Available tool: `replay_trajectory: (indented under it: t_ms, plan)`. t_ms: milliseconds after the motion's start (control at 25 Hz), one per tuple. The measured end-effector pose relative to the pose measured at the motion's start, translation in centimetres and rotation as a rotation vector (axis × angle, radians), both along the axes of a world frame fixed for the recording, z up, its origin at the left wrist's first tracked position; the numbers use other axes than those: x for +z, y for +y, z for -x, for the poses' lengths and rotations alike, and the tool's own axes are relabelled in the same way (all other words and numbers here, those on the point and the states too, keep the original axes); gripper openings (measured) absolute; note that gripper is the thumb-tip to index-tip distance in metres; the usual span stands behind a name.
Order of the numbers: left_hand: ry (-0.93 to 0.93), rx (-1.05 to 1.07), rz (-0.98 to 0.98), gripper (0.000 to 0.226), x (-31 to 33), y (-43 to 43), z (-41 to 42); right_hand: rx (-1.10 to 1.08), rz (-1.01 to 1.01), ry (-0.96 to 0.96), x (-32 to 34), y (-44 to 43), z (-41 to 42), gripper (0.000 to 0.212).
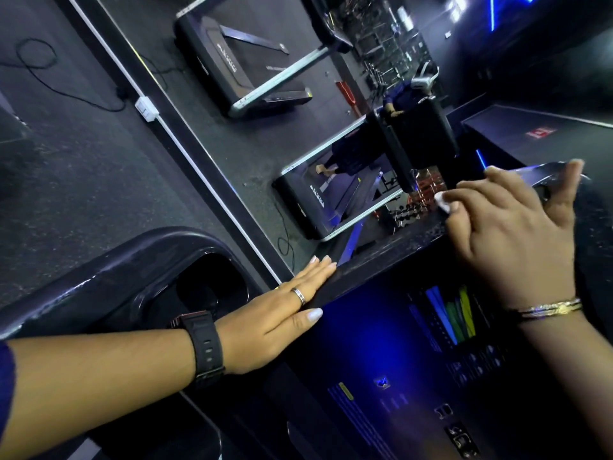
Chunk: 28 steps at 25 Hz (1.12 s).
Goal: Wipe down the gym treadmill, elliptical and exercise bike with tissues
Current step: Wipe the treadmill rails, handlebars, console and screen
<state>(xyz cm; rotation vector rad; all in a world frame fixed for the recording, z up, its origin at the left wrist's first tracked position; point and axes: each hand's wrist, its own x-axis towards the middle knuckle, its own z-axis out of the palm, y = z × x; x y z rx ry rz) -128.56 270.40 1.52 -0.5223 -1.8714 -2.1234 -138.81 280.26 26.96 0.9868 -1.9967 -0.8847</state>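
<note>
The left forearm comes in from the lower left, a black watch (205, 346) on the wrist. The left hand (282, 313) lies flat, palm down, on the upper edge of the treadmill console (381, 376). Its fingers are straight and together, with a ring (298, 295) on one, and the thumb lies along the panel just below the edge. It holds nothing.

The console fills the lower right. It is a dark, glossy panel with a blue glow across its middle, faint rows of markings, and a fan of blue, green and yellow bars (447, 320) near its upper edge. A deep oval cup recess (209, 287) sits in the console's rounded left corner, just beside the left wrist.

The right arm enters from the right, with thin bracelets (550, 308) on the wrist. The right hand (510, 234) is at the far right end of the console's upper edge, its back to the camera. The fingers are bent and one digit is raised. A small pale patch (442, 201) shows at the fingertips. It may be a tissue or a painted nail, so whether this hand holds anything cannot be told.

Beyond the console stands a mirror (298, 127), which reflects a treadmill deck (331, 194) and dim gym racks. To its left is dark speckled floor (83, 177) with a white socket (145, 108) and a looping black cable (49, 81).
</note>
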Motion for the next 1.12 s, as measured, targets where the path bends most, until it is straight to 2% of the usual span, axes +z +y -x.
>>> replay_trajectory:
  t_ms: [80, 240, 320, 480, 560, 760, 880, 1000, 1120]
  plan:
    - [0.018, 0.002, 0.001, 0.056, 0.3, -0.1, 0.3, 0.018, -0.002, 0.021, -0.9, -0.3, -0.3, 0.038]
    - [0.044, -0.008, 0.017, 0.057, 1.3, -0.1, 1.0, 0.135, -0.088, -0.054, -3.9, 0.6, -1.3, 0.035]
    - [0.066, -0.007, 0.023, 0.056, 2.2, -0.1, 1.4, 0.147, -0.093, -0.064, -2.5, 0.8, -1.0, 0.038]
    - [0.099, 0.008, 0.051, 0.058, 3.9, 0.1, 2.3, 0.014, 0.039, -0.058, 2.0, 0.8, 1.4, 0.043]
    - [0.108, 0.017, 0.057, 0.059, 4.3, 0.2, 2.8, 0.000, 0.074, -0.060, 2.1, 0.5, 1.5, 0.043]
    - [0.139, 0.036, 0.045, 0.061, 6.1, 0.0, 4.2, 0.146, -0.071, -0.082, -1.5, 0.5, -0.3, 0.039]
    - [0.157, 0.039, 0.037, 0.062, 7.3, 0.2, 5.0, 0.134, -0.007, -0.058, 1.4, 0.7, 1.0, 0.042]
    - [0.176, 0.055, 0.023, 0.059, 8.8, 0.2, 5.8, -0.002, 0.159, -0.085, 4.8, 0.6, 2.8, 0.047]
    - [0.175, 0.084, 0.018, 0.059, 9.8, 0.5, 6.4, -0.042, 0.201, -0.116, 4.4, 0.1, 2.9, 0.047]
